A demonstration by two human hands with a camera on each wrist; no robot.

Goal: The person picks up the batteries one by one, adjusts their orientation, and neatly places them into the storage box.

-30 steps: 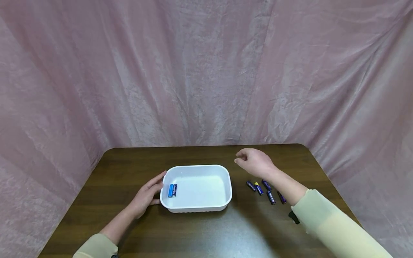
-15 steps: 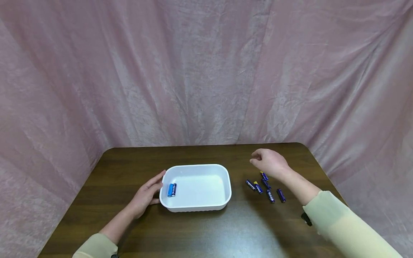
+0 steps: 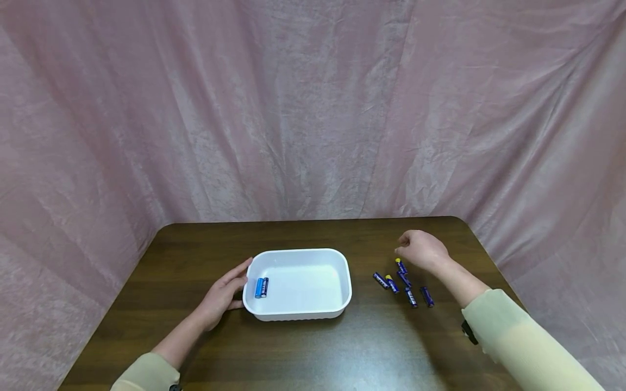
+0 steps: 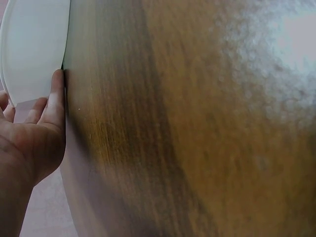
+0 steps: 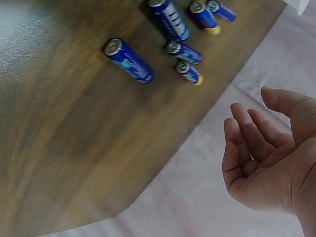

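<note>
In the head view a white plastic tray [image 3: 298,313] sits mid-table with two blue batteries [image 3: 261,288] side by side at its left end. My left hand [image 3: 218,298] rests against the tray's left side, fingers fairly straight along the wall; the left wrist view shows those fingertips [image 4: 58,81] at the tray's edge. My right hand [image 3: 421,251] hovers above the table, right of the tray. The right wrist view shows its fingers [image 5: 244,123] loosely bent with nothing in them. Several loose batteries [image 3: 409,297] lie below it, blue, some with yellow ends.
The dark brown wooden table [image 3: 293,358] has rounded far corners. A pink velvety curtain [image 3: 313,108] hangs behind it and along both sides. Glare brightens the table's front.
My right hand has moved rightward, away from the tray, and the batteries its arm covered now show. My left hand and the tray have stayed put.
</note>
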